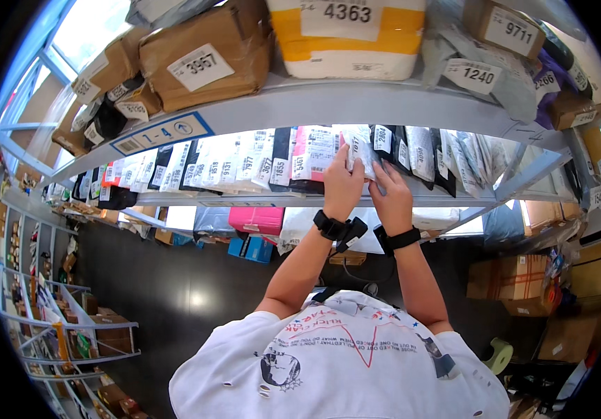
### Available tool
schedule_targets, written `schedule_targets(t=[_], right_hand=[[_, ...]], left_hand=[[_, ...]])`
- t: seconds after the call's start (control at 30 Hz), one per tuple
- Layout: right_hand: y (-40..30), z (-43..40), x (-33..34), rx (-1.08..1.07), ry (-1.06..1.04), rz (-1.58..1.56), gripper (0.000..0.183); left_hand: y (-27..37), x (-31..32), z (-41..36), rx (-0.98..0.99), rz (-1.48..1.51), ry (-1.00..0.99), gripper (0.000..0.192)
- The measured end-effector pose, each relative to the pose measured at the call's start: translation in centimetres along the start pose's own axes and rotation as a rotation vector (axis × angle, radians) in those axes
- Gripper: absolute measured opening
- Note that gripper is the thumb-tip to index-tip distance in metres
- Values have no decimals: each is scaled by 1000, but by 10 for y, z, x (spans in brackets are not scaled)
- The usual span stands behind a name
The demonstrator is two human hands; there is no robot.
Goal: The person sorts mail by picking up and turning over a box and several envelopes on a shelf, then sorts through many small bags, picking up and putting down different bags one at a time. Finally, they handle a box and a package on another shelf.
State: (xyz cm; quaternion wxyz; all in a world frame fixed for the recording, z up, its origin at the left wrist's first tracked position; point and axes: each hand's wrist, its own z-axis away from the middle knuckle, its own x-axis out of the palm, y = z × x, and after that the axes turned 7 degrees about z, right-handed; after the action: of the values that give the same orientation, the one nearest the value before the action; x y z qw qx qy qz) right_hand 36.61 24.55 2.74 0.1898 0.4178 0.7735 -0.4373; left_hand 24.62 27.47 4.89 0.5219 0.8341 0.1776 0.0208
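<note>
A white plastic mailer parcel [362, 152] with a printed label stands in the packed row on the middle shelf. My left hand [343, 183] has its fingers on the parcel's left edge and front. At its lower right corner, my right hand [392, 194] grips with thumb and fingertips. A pink-and-white labelled parcel [315, 152] stands just left of my left hand. On the other side, a black parcel [382, 140] with a white label leans close to the held one. Black straps with small devices circle both wrists.
Above the row runs a grey shelf beam [300, 102]. It carries a brown carton [203, 52], a yellow-and-white package [353, 57] and grey bags [510, 86]. Below are a pink parcel [256, 219] and a blue box [249, 250]. Shelving [107, 324] stands left; cartons [510, 277] sit right.
</note>
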Motion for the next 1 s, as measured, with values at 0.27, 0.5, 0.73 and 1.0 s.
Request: schedule_targets(t=[0.27,0.5,0.73,1.0], right_hand=[[-31,11,25,-95,-76,20,34],[-33,11,23,-134,-91,31,34],[-3,5,-6,-54,-4,-80,35],[27,-11,-34,-4,48,-119,37]], left_hand=[[-5,-54,-6,55,-238,11,42],[-4,-63,-2,95,-396,-45,33],[41,-48,-1,81,-151,-45,26],[-8,29,-16,170,-187,-160,38]])
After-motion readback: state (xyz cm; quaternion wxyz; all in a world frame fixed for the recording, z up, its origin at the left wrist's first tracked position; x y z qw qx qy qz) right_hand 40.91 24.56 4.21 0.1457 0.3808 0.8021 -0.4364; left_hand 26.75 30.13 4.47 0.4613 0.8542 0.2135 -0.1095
